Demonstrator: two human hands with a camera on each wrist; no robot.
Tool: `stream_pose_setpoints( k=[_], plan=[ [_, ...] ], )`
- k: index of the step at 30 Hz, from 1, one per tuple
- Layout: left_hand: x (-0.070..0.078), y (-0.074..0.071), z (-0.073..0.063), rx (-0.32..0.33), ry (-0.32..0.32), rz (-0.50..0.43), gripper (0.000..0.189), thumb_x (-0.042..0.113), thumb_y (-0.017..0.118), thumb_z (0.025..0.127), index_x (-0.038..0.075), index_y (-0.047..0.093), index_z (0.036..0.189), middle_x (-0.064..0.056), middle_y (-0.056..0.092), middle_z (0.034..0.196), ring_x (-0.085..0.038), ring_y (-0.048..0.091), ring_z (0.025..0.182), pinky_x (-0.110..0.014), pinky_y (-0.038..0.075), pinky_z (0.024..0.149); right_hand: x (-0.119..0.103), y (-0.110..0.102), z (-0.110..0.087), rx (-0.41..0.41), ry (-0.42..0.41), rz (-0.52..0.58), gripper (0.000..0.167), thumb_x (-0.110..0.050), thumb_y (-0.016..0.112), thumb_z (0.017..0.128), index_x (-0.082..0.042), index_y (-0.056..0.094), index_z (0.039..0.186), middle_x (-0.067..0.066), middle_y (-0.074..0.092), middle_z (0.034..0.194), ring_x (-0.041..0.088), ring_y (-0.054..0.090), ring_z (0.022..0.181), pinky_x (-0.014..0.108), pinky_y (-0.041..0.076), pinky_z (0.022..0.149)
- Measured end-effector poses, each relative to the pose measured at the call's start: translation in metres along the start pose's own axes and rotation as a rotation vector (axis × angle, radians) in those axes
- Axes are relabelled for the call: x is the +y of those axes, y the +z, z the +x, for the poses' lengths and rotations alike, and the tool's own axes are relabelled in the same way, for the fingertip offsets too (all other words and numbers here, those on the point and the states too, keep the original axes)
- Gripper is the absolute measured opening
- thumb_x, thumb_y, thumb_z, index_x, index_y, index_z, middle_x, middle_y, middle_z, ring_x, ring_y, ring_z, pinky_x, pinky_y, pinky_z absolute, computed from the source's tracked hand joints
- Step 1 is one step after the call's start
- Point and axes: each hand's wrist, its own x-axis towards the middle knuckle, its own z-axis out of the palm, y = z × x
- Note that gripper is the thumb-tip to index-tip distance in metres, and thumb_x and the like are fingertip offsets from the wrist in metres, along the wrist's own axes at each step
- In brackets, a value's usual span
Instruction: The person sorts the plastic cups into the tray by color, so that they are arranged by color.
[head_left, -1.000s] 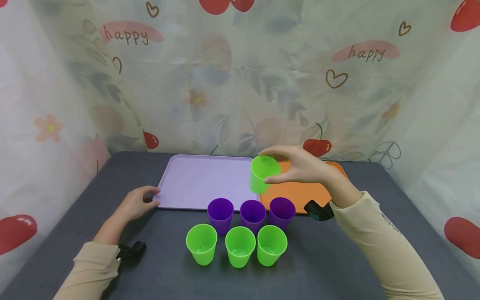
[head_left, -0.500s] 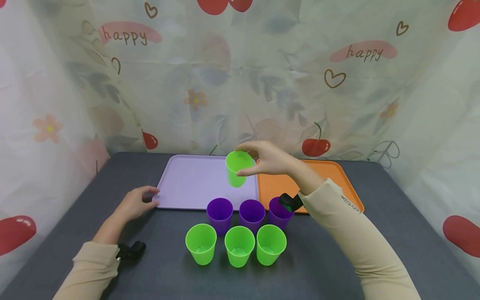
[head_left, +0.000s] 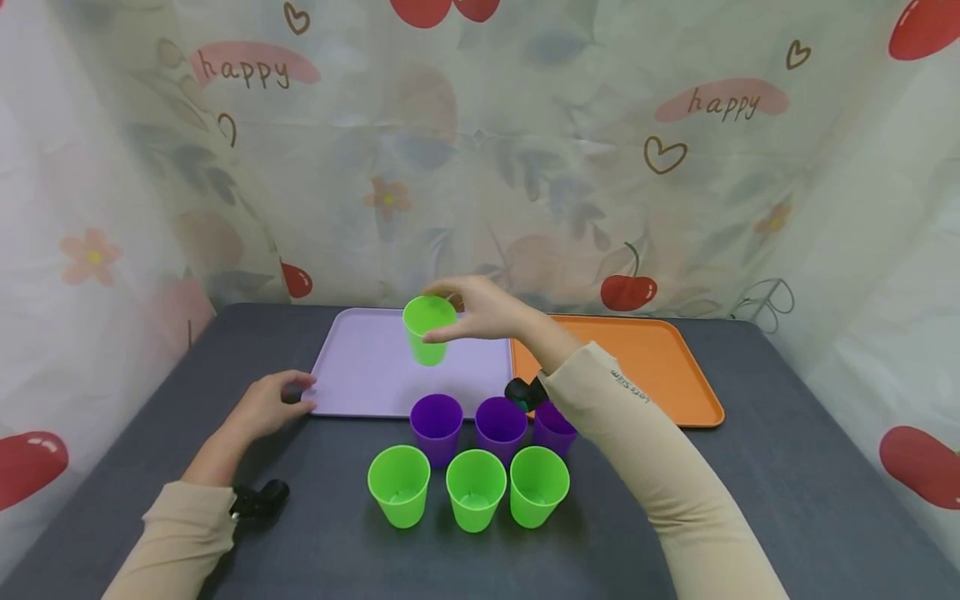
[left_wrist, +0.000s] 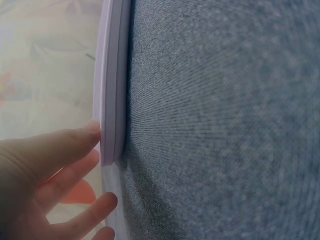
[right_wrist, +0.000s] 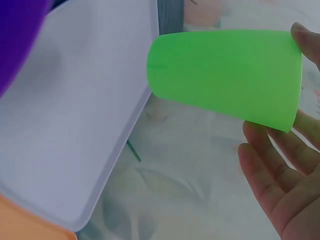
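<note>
My right hand (head_left: 487, 308) holds a green plastic cup (head_left: 427, 333) by its rim, upright above the lilac tray (head_left: 360, 358). In the right wrist view the green cup (right_wrist: 225, 77) appears sideways, thumb on one side of the rim and fingers on the other. My left hand (head_left: 262, 404) rests its thumb and fingertips against the lilac tray's left edge near the front corner. The left wrist view shows the thumb and index fingertip at the tray rim (left_wrist: 110, 85), the other fingers loosely spread.
Three purple cups (head_left: 437, 425) stand in a row before the trays, the right one partly behind my right sleeve. Three green cups (head_left: 400, 487) stand in front of them. An orange tray (head_left: 645, 358) adjoins the lilac one. A patterned curtain (head_left: 480, 167) encloses the dark table.
My right hand has carried the green cup leftward, from near where the trays meet to over the lilac tray's middle. The left hand has stayed at the tray edge.
</note>
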Motion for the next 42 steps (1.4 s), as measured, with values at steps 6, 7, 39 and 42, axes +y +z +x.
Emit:
stream_pose_setpoints(
  k=[6, 7, 39, 42],
  plan=[
    [-0.002, 0.001, 0.001, 0.001, 0.006, -0.003, 0.039, 0.014, 0.068, 0.082, -0.004, 0.059, 0.115, -0.027, 0.061, 0.113, -0.044, 0.058, 0.099, -0.05, 0.049, 0.077, -0.008, 0.01, 0.018, -0.01, 0.01, -0.016, 0.061, -0.03, 0.076, 0.076, -0.007, 0.053, 0.128, 0.007, 0.061, 0.125, 0.022, 0.064, 0.102, 0.031, 0.049, 0.091],
    [-0.002, 0.001, 0.001, 0.0, 0.007, -0.003, 0.039, 0.014, 0.069, 0.082, -0.004, 0.059, 0.115, -0.027, 0.061, 0.113, -0.045, 0.058, 0.099, -0.051, 0.049, 0.078, -0.009, 0.012, 0.02, -0.015, 0.011, -0.022, 0.061, -0.031, 0.076, 0.076, -0.008, 0.054, 0.128, 0.007, 0.061, 0.124, 0.022, 0.064, 0.102, 0.03, 0.05, 0.09],
    [0.001, -0.003, 0.001, -0.024, -0.018, -0.017, 0.04, 0.015, 0.068, 0.083, -0.005, 0.058, 0.116, -0.027, 0.06, 0.115, -0.045, 0.058, 0.1, -0.05, 0.05, 0.079, -0.03, 0.06, 0.073, -0.175, 0.023, -0.175, 0.064, -0.038, 0.074, 0.077, -0.01, 0.053, 0.13, 0.007, 0.059, 0.129, 0.019, 0.056, 0.117, 0.026, 0.044, 0.097],
    [0.0, -0.002, 0.001, -0.026, -0.02, -0.019, 0.04, 0.015, 0.068, 0.083, -0.005, 0.058, 0.117, -0.027, 0.06, 0.115, -0.045, 0.058, 0.101, -0.049, 0.05, 0.079, -0.032, 0.066, 0.075, -0.195, 0.03, -0.194, 0.063, -0.039, 0.074, 0.077, -0.009, 0.054, 0.129, 0.009, 0.06, 0.127, 0.019, 0.056, 0.117, 0.026, 0.045, 0.096]
  ],
)
